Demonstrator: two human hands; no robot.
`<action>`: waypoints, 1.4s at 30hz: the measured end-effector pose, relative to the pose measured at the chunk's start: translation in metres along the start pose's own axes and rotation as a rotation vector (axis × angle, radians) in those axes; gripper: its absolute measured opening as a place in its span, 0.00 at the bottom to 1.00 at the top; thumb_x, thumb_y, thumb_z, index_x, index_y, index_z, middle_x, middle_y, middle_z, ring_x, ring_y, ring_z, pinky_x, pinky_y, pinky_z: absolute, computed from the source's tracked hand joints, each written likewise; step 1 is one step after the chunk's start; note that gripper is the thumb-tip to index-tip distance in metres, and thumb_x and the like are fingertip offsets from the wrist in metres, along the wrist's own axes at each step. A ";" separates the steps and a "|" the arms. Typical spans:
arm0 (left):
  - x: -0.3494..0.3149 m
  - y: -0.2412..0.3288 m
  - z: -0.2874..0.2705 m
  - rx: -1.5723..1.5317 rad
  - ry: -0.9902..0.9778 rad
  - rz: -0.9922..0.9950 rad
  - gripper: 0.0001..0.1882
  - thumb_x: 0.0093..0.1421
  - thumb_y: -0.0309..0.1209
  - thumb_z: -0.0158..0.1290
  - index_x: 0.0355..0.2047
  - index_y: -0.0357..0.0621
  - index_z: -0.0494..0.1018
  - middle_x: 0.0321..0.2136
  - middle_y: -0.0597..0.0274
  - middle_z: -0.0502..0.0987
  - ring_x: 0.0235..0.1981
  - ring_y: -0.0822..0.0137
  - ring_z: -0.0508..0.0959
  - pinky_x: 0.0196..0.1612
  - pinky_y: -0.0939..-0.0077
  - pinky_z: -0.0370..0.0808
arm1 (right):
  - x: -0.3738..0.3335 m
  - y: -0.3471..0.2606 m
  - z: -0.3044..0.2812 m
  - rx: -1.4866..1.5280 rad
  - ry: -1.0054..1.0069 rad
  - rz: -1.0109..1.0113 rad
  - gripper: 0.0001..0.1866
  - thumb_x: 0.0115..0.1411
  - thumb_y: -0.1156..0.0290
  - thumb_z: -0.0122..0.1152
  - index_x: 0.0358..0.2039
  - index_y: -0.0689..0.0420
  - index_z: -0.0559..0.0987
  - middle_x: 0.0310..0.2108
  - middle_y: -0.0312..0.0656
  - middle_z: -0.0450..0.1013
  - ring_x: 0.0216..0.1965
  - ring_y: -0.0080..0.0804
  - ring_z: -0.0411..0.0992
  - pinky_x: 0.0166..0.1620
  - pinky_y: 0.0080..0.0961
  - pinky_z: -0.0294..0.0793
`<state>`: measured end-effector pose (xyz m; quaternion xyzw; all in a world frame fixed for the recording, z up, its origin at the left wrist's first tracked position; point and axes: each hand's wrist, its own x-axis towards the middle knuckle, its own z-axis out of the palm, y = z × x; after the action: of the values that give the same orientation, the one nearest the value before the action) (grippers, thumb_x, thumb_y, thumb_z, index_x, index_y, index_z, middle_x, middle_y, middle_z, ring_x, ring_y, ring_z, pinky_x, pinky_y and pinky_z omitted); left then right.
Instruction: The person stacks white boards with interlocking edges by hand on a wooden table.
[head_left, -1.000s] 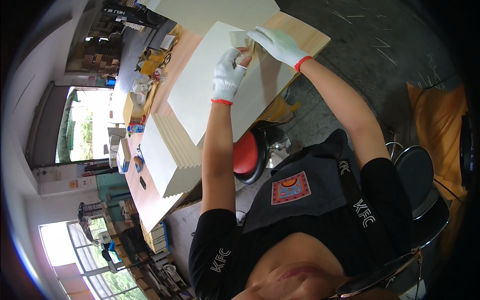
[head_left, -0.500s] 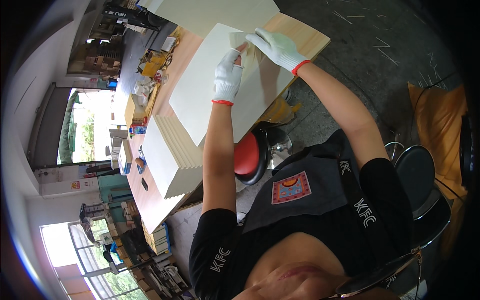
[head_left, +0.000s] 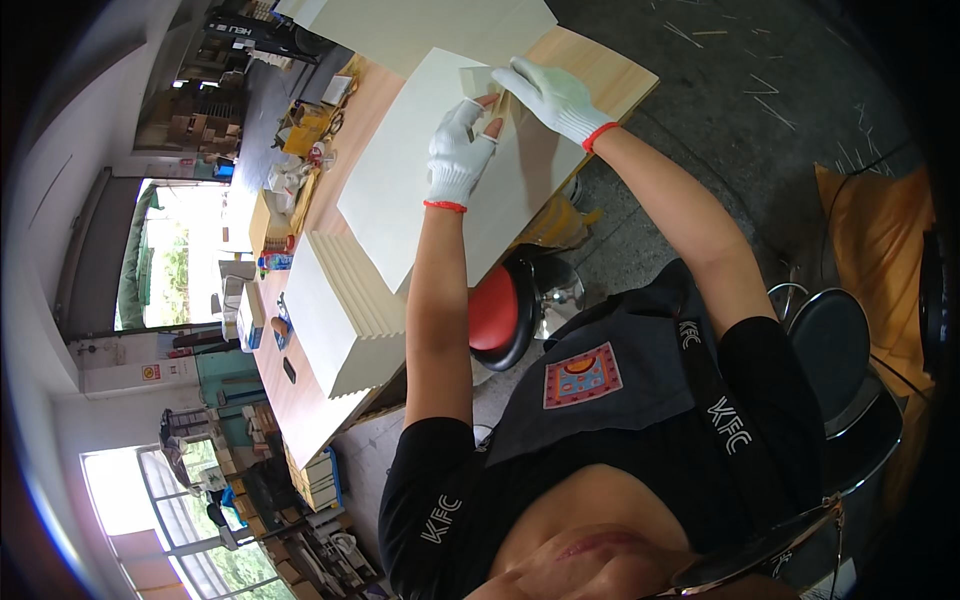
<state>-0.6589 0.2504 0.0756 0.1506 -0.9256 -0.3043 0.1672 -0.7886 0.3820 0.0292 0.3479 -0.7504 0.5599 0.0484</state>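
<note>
Here the person works at a long wooden counter [head_left: 300,400], both gloved hands up at a large cream sheet of card [head_left: 400,180] that lies flat near the counter's far end. The left hand [head_left: 458,155], in a white knit glove with a red cuff, rests flat on the sheet with fingers spread, pressing it down and gripping nothing. The right hand [head_left: 550,95], gloved the same way, has its fingers closed narrowly on a small folded flap [head_left: 478,80] at the sheet's upper edge, just beside the left fingertips. By the look of it, the step in hand is folding or creasing that flap along the edge; the next move would seem to call for the left hand to keep the sheet from sliding while the right draws the flap over squarely. One sheet is being worked, and a second, larger pale sheet [head_left: 420,25] lies beyond it at the far end. Toward the counter's near edge sits one fanned stack of similar cream sheets [head_left: 345,315], too many and too close to count. Small clutter, including something yellow [head_left: 305,125], sits along the left edge. Below the counter's right edge stands one red stool [head_left: 495,310], and a dark chair [head_left: 835,350] is behind.
</note>
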 end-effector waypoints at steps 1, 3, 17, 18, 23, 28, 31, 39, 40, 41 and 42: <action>0.000 0.000 0.000 0.043 0.021 0.069 0.23 0.56 0.35 0.64 0.54 0.55 0.77 0.42 0.56 0.79 0.42 0.59 0.79 0.45 0.65 0.76 | 0.001 0.000 -0.001 0.002 -0.017 0.010 0.26 0.68 0.40 0.41 0.44 0.48 0.76 0.32 0.48 0.76 0.37 0.51 0.74 0.39 0.43 0.71; 0.001 -0.001 0.000 0.131 0.064 0.204 0.24 0.56 0.34 0.63 0.55 0.57 0.76 0.42 0.56 0.79 0.40 0.59 0.80 0.44 0.67 0.76 | 0.001 -0.001 -0.001 0.008 -0.010 0.004 0.26 0.68 0.40 0.41 0.42 0.49 0.76 0.31 0.47 0.76 0.35 0.51 0.74 0.38 0.43 0.70; 0.003 -0.004 -0.001 0.123 0.052 0.167 0.14 0.61 0.32 0.57 0.48 0.52 0.77 0.41 0.54 0.80 0.41 0.56 0.80 0.44 0.64 0.76 | 0.001 0.007 0.004 -0.006 0.044 -0.049 0.25 0.68 0.41 0.42 0.43 0.48 0.77 0.32 0.46 0.76 0.36 0.49 0.74 0.38 0.43 0.71; 0.003 -0.002 -0.001 0.144 0.029 0.136 0.13 0.61 0.33 0.58 0.47 0.51 0.77 0.41 0.54 0.80 0.42 0.56 0.80 0.44 0.64 0.76 | 0.001 0.008 0.005 -0.010 0.045 -0.046 0.24 0.68 0.41 0.42 0.44 0.47 0.77 0.33 0.46 0.76 0.37 0.50 0.74 0.38 0.43 0.71; -0.001 -0.001 0.001 0.087 0.032 0.060 0.16 0.57 0.35 0.63 0.46 0.49 0.77 0.42 0.54 0.80 0.45 0.55 0.79 0.46 0.63 0.76 | 0.000 0.007 0.007 -0.025 0.054 -0.023 0.23 0.69 0.42 0.42 0.45 0.46 0.77 0.33 0.46 0.77 0.37 0.51 0.75 0.39 0.43 0.71; 0.002 -0.004 0.002 0.033 0.028 0.067 0.17 0.57 0.34 0.63 0.47 0.50 0.77 0.41 0.54 0.80 0.44 0.55 0.79 0.46 0.64 0.76 | 0.001 0.008 0.006 -0.017 0.060 -0.036 0.24 0.69 0.42 0.41 0.44 0.46 0.77 0.32 0.46 0.76 0.36 0.50 0.75 0.39 0.43 0.71; 0.001 -0.004 0.001 0.048 0.060 0.104 0.14 0.60 0.33 0.59 0.47 0.51 0.77 0.41 0.54 0.80 0.42 0.56 0.80 0.45 0.65 0.76 | 0.002 -0.001 -0.003 -0.024 -0.045 0.011 0.24 0.69 0.42 0.42 0.44 0.47 0.77 0.31 0.45 0.76 0.35 0.49 0.74 0.38 0.43 0.71; 0.002 -0.001 -0.002 0.117 0.031 0.162 0.12 0.62 0.32 0.56 0.47 0.52 0.78 0.40 0.53 0.80 0.41 0.56 0.80 0.44 0.64 0.76 | 0.001 0.014 0.009 -0.006 0.060 -0.092 0.22 0.69 0.44 0.43 0.45 0.47 0.76 0.30 0.46 0.76 0.34 0.48 0.74 0.37 0.43 0.71; 0.001 0.000 -0.001 0.131 0.047 0.167 0.13 0.61 0.33 0.58 0.47 0.52 0.78 0.40 0.54 0.80 0.41 0.56 0.80 0.44 0.64 0.76 | 0.001 0.014 0.010 -0.013 0.068 -0.086 0.22 0.69 0.44 0.43 0.45 0.47 0.76 0.30 0.46 0.76 0.34 0.49 0.74 0.37 0.43 0.71; -0.001 0.001 0.001 0.144 0.062 0.173 0.14 0.60 0.34 0.59 0.47 0.52 0.78 0.40 0.54 0.80 0.41 0.56 0.79 0.44 0.64 0.76 | 0.001 0.014 0.011 -0.020 0.076 -0.079 0.22 0.69 0.43 0.43 0.45 0.47 0.76 0.30 0.46 0.76 0.35 0.49 0.74 0.37 0.43 0.71; -0.002 0.002 0.001 0.158 0.077 0.179 0.15 0.59 0.34 0.60 0.47 0.52 0.78 0.40 0.54 0.80 0.41 0.56 0.79 0.44 0.63 0.76 | 0.001 0.015 0.011 -0.022 0.067 -0.079 0.23 0.69 0.43 0.43 0.45 0.47 0.76 0.31 0.46 0.76 0.35 0.49 0.74 0.37 0.43 0.71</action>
<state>-0.6584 0.2533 0.0754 0.0914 -0.9494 -0.2082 0.2166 -0.7943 0.3742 0.0138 0.3576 -0.7403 0.5605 0.0994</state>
